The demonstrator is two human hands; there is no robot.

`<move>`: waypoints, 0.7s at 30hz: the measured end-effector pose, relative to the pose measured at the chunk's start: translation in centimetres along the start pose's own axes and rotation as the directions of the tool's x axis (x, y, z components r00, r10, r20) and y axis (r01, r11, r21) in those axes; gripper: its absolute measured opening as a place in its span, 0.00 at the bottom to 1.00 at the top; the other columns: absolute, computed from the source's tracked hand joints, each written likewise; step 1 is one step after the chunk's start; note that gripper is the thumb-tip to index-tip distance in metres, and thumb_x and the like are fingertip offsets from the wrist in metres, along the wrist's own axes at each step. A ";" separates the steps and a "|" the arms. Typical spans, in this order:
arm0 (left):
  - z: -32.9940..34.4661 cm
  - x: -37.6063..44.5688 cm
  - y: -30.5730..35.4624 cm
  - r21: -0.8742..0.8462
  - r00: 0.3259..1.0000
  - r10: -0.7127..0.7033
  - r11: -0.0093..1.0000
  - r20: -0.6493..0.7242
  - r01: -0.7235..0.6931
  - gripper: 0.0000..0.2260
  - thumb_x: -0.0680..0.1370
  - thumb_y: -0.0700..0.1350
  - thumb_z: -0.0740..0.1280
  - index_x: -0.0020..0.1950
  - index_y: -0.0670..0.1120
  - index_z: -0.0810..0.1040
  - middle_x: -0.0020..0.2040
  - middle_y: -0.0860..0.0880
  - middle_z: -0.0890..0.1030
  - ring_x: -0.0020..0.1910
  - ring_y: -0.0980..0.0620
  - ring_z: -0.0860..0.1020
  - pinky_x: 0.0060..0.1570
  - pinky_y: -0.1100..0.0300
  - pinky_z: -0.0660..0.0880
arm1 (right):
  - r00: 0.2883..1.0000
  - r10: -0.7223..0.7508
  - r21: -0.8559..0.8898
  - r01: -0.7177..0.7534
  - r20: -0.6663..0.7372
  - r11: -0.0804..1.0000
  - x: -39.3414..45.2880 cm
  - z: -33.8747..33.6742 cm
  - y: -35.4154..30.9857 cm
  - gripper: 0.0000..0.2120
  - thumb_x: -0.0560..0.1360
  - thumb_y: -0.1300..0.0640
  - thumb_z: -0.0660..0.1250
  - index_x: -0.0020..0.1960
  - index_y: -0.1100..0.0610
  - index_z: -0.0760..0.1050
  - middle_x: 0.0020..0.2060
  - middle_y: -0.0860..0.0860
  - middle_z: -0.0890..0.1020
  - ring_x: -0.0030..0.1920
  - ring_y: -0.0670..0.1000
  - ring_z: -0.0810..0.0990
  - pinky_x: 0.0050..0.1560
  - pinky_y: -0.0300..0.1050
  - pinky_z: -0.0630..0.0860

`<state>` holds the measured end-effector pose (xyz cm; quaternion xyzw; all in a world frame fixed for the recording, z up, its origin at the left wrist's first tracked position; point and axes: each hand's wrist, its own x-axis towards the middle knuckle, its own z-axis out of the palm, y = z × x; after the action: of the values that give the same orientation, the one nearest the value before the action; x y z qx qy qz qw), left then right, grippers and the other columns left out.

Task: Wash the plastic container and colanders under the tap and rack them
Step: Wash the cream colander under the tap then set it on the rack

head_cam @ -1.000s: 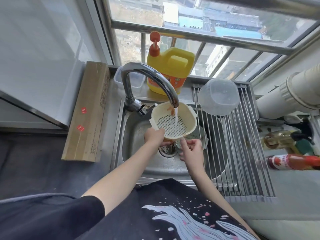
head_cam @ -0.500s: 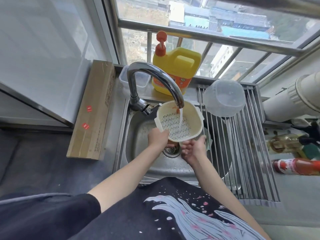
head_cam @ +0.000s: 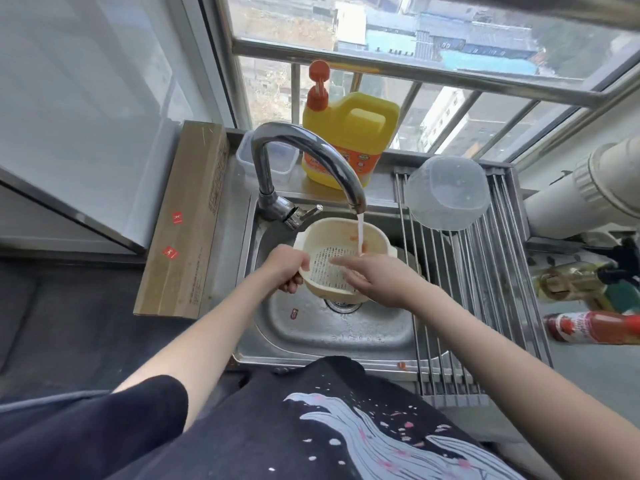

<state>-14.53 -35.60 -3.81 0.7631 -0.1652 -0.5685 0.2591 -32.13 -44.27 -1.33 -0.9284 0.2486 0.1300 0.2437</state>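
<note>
A cream plastic colander (head_cam: 334, 237) hangs tilted over the steel sink (head_cam: 332, 332), under the tap (head_cam: 311, 161), whose running water lands inside it near orange residue on the far wall. My left hand (head_cam: 285, 266) grips the colander's near-left rim. My right hand (head_cam: 374, 278) reaches inside it, straight fingers lying on the slotted bottom. A clear plastic container (head_cam: 448, 192) rests upside down on the far end of the roll-up drying rack (head_cam: 478, 306) to the right of the sink. A second colander is not clearly visible.
A yellow detergent jug (head_cam: 349, 140) with an orange pump and a small clear tub (head_cam: 277, 157) stand behind the tap. A long cardboard box (head_cam: 187, 220) lies left of the sink. Bottles (head_cam: 588, 329) lie right of the rack. A white pipe (head_cam: 588, 192) crosses the right side.
My right hand left the colander's underside and moved inside it, onto the slotted bottom. The colander dropped lower and tilted toward me; my left hand keeps its grip on the rim.
</note>
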 end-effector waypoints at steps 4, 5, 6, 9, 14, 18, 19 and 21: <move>-1.1 -0.1 0.7 0.192 0.991 0.048 0.979 0.124 -0.072 0.04 0.70 0.33 0.60 0.36 0.38 0.68 0.26 0.44 0.68 0.18 0.51 0.63 0.18 0.69 0.59 | 0.958 -0.012 -0.299 0.101 0.285 0.949 2.7 0.9 1.9 0.31 0.79 0.53 0.58 0.78 0.47 0.47 0.77 0.47 0.51 0.75 0.54 0.58 0.72 0.52 0.60; -1.2 -0.1 0.9 0.231 0.988 0.063 0.968 0.143 -0.095 0.04 0.70 0.33 0.60 0.36 0.38 0.68 0.26 0.43 0.69 0.17 0.51 0.63 0.18 0.69 0.59 | 0.950 -0.037 -0.376 0.158 0.311 0.913 3.0 1.2 2.3 0.34 0.78 0.56 0.59 0.78 0.47 0.44 0.77 0.47 0.49 0.75 0.55 0.59 0.72 0.53 0.60; -1.2 -0.1 1.2 0.258 0.986 0.084 0.959 0.144 -0.119 0.03 0.70 0.33 0.59 0.37 0.38 0.68 0.25 0.43 0.69 0.16 0.51 0.63 0.18 0.69 0.60 | 0.946 -0.045 -0.420 0.184 0.320 0.889 3.2 1.5 2.6 0.34 0.78 0.57 0.57 0.78 0.47 0.42 0.77 0.47 0.48 0.75 0.55 0.59 0.73 0.53 0.59; -0.9 0.5 2.1 0.301 0.984 0.162 0.937 0.073 -0.176 0.01 0.70 0.33 0.60 0.38 0.37 0.69 0.26 0.41 0.71 0.15 0.50 0.65 0.17 0.67 0.62 | 0.962 -0.008 -0.512 0.152 0.273 0.846 3.4 1.6 2.1 0.30 0.80 0.47 0.50 0.78 0.50 0.39 0.77 0.50 0.48 0.75 0.53 0.59 0.74 0.50 0.54; -1.3 1.5 2.6 0.429 0.952 0.299 0.870 -0.065 -0.244 0.07 0.69 0.39 0.61 0.40 0.39 0.77 0.33 0.41 0.80 0.28 0.42 0.80 0.25 0.56 0.76 | 0.948 0.168 -0.702 0.074 0.270 0.709 2.2 0.9 3.0 0.42 0.74 0.30 0.38 0.77 0.56 0.53 0.75 0.50 0.61 0.77 0.48 0.49 0.68 0.67 0.31; -1.8 1.8 2.6 0.455 0.964 0.265 0.858 0.006 -0.238 0.05 0.67 0.39 0.61 0.38 0.39 0.75 0.33 0.41 0.78 0.28 0.45 0.76 0.27 0.57 0.72 | 0.910 -0.017 -0.649 0.309 0.415 0.695 0.3 0.5 3.5 0.47 0.68 0.27 0.40 0.76 0.56 0.58 0.73 0.49 0.64 0.76 0.47 0.53 0.66 0.68 0.26; -1.7 1.8 2.7 0.450 0.966 0.255 0.859 0.037 -0.244 0.03 0.67 0.38 0.61 0.36 0.40 0.73 0.32 0.41 0.76 0.28 0.46 0.74 0.27 0.57 0.70 | 0.902 -0.080 -0.644 0.362 0.423 0.674 0.2 0.7 3.5 0.40 0.71 0.31 0.50 0.75 0.55 0.61 0.73 0.48 0.65 0.76 0.48 0.55 0.66 0.68 0.25; -1.7 1.8 3.1 0.449 0.966 0.240 0.855 0.099 -0.258 0.05 0.68 0.36 0.63 0.32 0.42 0.71 0.29 0.44 0.72 0.26 0.47 0.71 0.25 0.61 0.65 | 0.904 -0.193 -0.679 0.416 0.382 0.605 0.4 1.5 3.7 0.26 0.69 0.51 0.70 0.66 0.55 0.74 0.66 0.49 0.75 0.72 0.52 0.66 0.72 0.66 0.36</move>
<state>-12.25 -38.75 -2.98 0.7635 -0.3969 -0.4900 0.1397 -33.97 -46.49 -4.16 -0.9469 -0.0260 0.3014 -0.1086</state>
